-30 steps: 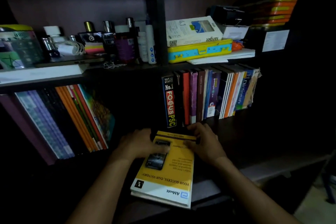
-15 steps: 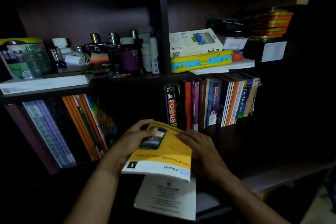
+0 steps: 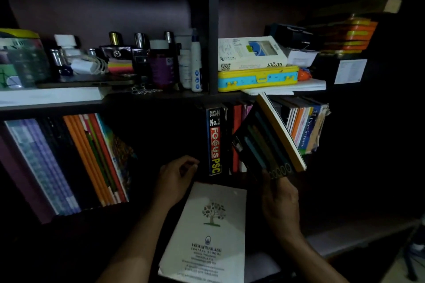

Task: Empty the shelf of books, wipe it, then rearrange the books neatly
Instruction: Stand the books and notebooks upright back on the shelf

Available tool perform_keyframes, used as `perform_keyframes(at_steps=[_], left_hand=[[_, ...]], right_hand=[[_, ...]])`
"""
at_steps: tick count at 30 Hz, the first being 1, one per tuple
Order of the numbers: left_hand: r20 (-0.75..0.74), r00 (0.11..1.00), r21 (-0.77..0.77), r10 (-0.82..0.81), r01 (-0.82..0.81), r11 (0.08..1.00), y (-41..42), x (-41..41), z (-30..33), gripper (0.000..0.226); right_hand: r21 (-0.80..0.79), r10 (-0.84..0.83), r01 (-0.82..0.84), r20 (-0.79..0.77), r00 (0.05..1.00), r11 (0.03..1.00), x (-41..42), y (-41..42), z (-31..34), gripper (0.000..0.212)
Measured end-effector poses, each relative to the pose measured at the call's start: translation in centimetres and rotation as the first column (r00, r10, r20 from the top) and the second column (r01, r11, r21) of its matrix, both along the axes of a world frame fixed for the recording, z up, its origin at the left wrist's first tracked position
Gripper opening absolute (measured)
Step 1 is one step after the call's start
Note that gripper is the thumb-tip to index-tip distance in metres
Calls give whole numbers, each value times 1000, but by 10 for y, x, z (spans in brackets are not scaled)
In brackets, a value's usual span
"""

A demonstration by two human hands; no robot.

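While the room lies dim, the person's right hand (image 3: 279, 200) grips the lower corner of a dark-covered book with teal and green stripes (image 3: 264, 142), holding it tilted in front of the upright row of books (image 3: 303, 124) in the right-hand bay of the dark wooden shelf (image 3: 161, 96). Its pale page edge faces right and its top corner reaches up near the shelf board above. Left of it stands a thick black book with "FOCUS PSC" on its spine (image 3: 215, 141), upright at the end of that row. The left hand (image 3: 177, 177) hovers just beside that spine, fingers loosely curled and holding nothing. Below and between the two hands a white booklet with a green tree emblem (image 3: 211, 230) lies flat on the lower ledge. In the left bay, a leaning stack of purple, black and orange books (image 3: 66, 163) slants to the left. On the upper shelf sit perfume bottles (image 3: 140, 53) and a yellow and blue plastic case (image 3: 257, 78) with a white box (image 3: 250, 53) on top.
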State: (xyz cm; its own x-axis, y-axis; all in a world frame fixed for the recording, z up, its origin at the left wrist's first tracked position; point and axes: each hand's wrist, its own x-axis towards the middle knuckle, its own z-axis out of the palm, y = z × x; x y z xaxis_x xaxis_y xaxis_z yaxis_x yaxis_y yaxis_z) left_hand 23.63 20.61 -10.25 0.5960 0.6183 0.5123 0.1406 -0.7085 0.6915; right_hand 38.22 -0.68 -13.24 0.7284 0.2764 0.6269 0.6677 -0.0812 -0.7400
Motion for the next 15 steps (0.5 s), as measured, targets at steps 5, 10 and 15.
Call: perform_keyframes(at_steps=[5,10,15], left_hand=[[-82,996,-42,-31,28,999,-1,0,-6,11],[-193,978,-81,-72,57,995,-11,0,-3,13],[-177,983,-104,-51,33,994,-5,3,-4,15]], right_hand=[[-77,-4,3,-12,1000,997,0,2,4,27],[-270,39,-30,30,999,962,-1,5,11,21],[-384,45,-5,95,994,923,6,16,15,24]])
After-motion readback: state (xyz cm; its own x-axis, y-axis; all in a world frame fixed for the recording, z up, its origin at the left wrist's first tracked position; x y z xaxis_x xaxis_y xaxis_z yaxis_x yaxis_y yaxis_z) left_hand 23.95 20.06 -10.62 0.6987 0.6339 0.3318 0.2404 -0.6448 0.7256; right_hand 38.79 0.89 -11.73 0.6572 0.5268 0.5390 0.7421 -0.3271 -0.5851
